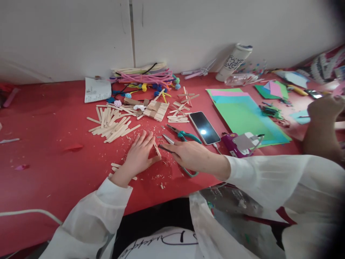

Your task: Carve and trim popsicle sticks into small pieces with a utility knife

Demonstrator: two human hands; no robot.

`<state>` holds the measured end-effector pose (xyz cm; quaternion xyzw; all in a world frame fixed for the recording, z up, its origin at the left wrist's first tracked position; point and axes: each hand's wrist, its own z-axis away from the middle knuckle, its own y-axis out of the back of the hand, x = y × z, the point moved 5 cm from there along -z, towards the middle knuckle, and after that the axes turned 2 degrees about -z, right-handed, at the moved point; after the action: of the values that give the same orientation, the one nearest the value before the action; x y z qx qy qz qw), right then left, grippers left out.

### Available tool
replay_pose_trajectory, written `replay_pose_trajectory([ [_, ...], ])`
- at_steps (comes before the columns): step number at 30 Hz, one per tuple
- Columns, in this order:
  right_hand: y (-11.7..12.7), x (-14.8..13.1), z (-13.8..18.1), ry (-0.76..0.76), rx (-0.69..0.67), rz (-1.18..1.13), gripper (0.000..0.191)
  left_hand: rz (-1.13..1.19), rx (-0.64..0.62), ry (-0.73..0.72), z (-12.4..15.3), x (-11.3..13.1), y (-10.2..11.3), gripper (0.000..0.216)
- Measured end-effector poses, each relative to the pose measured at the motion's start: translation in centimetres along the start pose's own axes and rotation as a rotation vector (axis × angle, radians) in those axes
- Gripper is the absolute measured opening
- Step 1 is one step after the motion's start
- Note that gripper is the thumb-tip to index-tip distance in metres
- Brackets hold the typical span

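Note:
My left hand [140,154] lies on the red tabletop with its fingers extended, steadying a wooden craft stick [157,149] between thumb and forefinger. Closed around a dark, thin-bladed craft knife [165,148], my right hand [192,158] brings its tip close to that stick. The knife's handle is hidden in the palm. Pale wood shavings [156,176] are scattered around both hands. Under my right hand lies a pair of scissors [192,175], partly covered. Teal-handled pliers [190,136] rest just beyond. A few craft sticks [115,166] lie by my left wrist.
Loose craft sticks [113,126] and a bundled stick panel [156,110] lie farther back. Pipe cleaners [145,78] are piled near the wall. To the right are a phone [205,127], coloured paper [239,115], a purple device [237,145], a tumbler [234,62] and another person's arm [322,126].

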<state>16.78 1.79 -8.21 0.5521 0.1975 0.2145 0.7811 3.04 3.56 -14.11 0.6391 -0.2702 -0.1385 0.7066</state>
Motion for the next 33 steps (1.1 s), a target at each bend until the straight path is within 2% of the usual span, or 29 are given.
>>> replay_pose_trajectory([
  [4,-0.2,0.2,-0.2,0.009,0.027,0.005,0.046,0.004,-0.004,-0.002,0.1,0.1,-0.1,0.064],
  [11,0.0,0.0,-0.7,0.005,-0.021,0.018,0.048,-0.027,0.073,0.028,0.1,0.8,-0.1,0.06],
  [18,0.6,-0.8,-1.3,-0.031,-0.101,0.014,0.048,-0.026,0.103,0.062,0.2,0.9,-0.1,0.06],
  [27,0.7,-1.1,-1.4,-0.016,-0.076,0.027,0.051,-0.021,0.106,0.085,0.2,1.0,0.2,0.059],
  [33,0.5,-1.4,-1.7,-0.015,-0.125,0.057,0.046,-0.014,0.124,0.093,0.1,0.9,-0.1,0.06],
])
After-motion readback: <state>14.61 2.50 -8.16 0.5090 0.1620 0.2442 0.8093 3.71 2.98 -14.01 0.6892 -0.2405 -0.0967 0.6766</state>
